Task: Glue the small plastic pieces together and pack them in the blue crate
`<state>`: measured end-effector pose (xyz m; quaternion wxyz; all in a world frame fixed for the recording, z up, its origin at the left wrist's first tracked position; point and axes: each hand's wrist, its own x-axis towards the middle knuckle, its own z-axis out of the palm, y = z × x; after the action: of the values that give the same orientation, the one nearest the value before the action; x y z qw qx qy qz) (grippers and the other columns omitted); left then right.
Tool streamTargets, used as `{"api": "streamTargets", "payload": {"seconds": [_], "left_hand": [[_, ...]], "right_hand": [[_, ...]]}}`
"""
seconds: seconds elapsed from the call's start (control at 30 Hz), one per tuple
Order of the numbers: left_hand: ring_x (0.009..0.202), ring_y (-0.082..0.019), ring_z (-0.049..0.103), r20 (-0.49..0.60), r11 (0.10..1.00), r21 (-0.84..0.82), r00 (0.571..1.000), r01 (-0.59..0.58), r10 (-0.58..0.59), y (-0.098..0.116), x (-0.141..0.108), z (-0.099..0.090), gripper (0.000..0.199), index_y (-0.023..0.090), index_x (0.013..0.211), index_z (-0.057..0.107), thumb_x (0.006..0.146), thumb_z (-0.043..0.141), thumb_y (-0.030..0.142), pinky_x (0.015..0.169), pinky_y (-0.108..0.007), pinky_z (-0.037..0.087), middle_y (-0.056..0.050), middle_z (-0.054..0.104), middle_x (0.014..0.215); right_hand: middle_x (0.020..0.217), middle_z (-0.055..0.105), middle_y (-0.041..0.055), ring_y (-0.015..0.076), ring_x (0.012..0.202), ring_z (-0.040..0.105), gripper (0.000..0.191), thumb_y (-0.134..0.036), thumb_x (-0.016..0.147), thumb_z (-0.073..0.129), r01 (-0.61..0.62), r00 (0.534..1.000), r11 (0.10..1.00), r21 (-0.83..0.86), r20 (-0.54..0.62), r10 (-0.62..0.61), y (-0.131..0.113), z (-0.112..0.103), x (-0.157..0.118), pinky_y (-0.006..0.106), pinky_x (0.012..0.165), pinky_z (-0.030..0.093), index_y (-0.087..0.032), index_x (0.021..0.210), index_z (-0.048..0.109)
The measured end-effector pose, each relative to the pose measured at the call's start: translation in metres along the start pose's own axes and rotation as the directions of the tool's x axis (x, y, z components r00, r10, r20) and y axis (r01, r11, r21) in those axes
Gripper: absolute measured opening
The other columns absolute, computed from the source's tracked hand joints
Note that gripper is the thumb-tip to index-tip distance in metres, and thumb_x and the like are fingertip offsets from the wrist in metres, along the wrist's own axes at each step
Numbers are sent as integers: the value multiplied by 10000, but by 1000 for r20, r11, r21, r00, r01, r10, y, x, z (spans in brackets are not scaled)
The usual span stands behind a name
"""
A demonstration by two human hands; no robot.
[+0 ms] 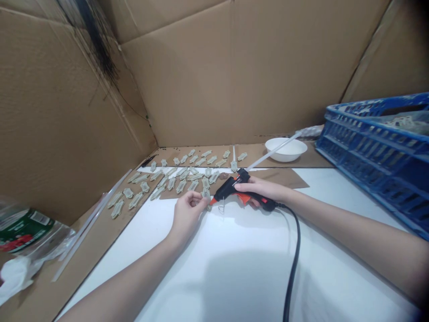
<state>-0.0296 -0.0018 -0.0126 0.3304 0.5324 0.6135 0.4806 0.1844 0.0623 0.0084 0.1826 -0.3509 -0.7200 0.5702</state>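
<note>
My right hand (pixel 256 190) is wrapped round a black and orange hot glue gun (pixel 229 188), with a clear glue stick (pixel 273 151) sticking out of its back. The gun's orange nozzle touches or nearly touches a small pale greenish frame-shaped piece (pixel 205 196), which my left hand (pixel 190 206) pinches between thumb and fingers. Just beyond both hands, several more of these pale pieces (pixel 181 186) lie spread on cardboard. A black cord (pixel 295 264) runs from the gun's handle down over the white tabletop (pixel 181 277).
At the right stands a blue plastic crate (pixel 372 147) holding bagged items. A white bowl (pixel 286 150) sits at the back. Clear glue sticks (pixel 90 226) and a plastic bottle with a green label (pixel 25 230) lie at the left. Cardboard walls (pixel 201 85) enclose the back and left.
</note>
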Motion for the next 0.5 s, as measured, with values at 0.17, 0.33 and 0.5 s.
{"api": "streamTargets", "payload": {"seconds": [0.17,0.33,0.5], "left_hand": [[544,-92,458,9,1000,19,1000,-12,12,1,0,1,212,149,645,507,637,612,333,544,-198,345,11,516,570],[547,-89,457,21,1000,22,1000,-18,17,1,-1,0,204,152,651,505,647,606,329,546,-194,346,17,513,568],[536,-91,458,26,1000,22,1000,-11,10,2,-2,0,207,154,655,503,652,599,338,538,-194,339,19,511,552]], "right_hand": [[380,447,-26,50,339,393,438,-512,759,453,8,1000,1000,-12,3,-8,-3,1,-2,168,358,315,-115,606,557],[386,452,-26,50,336,395,427,-510,754,462,0,1000,1000,-1,4,0,-5,2,-2,170,355,319,-120,602,549],[380,446,-32,46,330,388,426,-515,747,469,-19,1000,1000,8,-9,19,-5,2,-1,168,356,321,-126,580,520]]}}
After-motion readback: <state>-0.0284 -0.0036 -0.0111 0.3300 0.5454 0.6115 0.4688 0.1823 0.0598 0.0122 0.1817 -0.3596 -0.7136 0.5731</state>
